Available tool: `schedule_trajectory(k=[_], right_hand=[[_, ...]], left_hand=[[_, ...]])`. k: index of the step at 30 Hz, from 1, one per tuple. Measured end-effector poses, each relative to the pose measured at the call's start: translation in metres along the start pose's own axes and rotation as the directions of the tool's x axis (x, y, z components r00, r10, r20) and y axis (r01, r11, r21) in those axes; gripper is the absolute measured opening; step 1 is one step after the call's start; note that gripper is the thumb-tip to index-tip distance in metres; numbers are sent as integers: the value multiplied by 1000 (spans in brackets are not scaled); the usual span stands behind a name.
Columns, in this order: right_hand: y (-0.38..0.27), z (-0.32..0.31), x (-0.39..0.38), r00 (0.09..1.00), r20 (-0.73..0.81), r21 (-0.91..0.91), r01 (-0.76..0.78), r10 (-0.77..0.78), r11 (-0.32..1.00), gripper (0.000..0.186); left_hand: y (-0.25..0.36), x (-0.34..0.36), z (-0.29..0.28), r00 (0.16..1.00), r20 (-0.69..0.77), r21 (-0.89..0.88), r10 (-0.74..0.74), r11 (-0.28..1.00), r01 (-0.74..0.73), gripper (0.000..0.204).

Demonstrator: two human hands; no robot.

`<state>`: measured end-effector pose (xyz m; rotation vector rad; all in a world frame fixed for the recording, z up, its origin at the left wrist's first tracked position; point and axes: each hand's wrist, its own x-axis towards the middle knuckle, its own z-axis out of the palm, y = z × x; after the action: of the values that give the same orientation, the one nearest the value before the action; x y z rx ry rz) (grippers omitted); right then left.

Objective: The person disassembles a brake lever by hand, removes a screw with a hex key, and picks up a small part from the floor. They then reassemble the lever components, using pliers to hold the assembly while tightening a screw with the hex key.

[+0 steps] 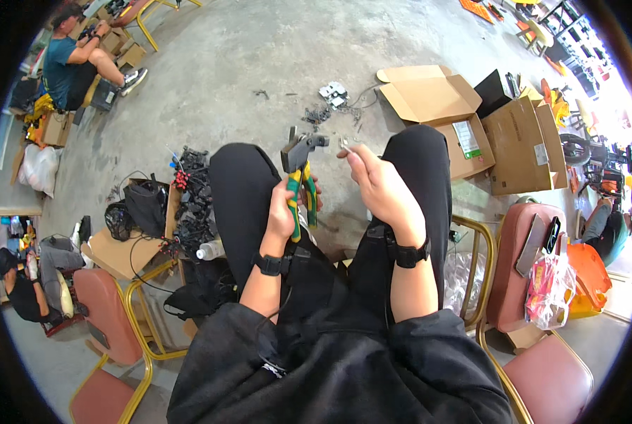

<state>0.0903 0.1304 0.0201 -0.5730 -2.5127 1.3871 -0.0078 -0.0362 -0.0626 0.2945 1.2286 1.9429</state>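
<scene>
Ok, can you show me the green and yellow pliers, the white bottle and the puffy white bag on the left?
Green and yellow pliers point(299, 153): head view, on the dark metal head.
White bottle point(213, 249): head view, on its side.
Puffy white bag point(38, 169): head view, on its middle.

The person's left grip point(282, 210) is holding green-and-yellow-handled pliers point(296, 181) head up between the knees point(245, 168), and the right grip point(383, 185) is pinching a small light piece point(345, 145) near the pliers' head. Loose parts point(316, 115) are lying on the floor point(224, 78), an open cardboard box point(429, 95) is standing at right, a co-worker point(65, 67) is sitting upper left.
</scene>
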Motion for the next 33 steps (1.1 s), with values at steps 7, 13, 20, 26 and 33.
schedule_trajectory(k=[7,13,20,26,33], right_hand=[[11,11,11,977,-139,46,167,-159,985,14],[22,12,14,922,-177,-9,349,-345,937,10],[22,26,17,890,-234,-43,392,-390,919,9],[13,22,11,890,-235,-110,375,-390,921,9],[14,23,12,896,-214,-144,366,-390,920,10]], left_hand=[[-3,7,14,999,-40,142,17,990,-11,53],[-3,7,14,986,-113,248,123,964,-92,51],[-1,5,16,984,-146,181,104,980,-77,50],[3,-1,17,978,-165,192,131,976,-98,51],[4,-3,14,973,-184,228,139,969,-96,51]])
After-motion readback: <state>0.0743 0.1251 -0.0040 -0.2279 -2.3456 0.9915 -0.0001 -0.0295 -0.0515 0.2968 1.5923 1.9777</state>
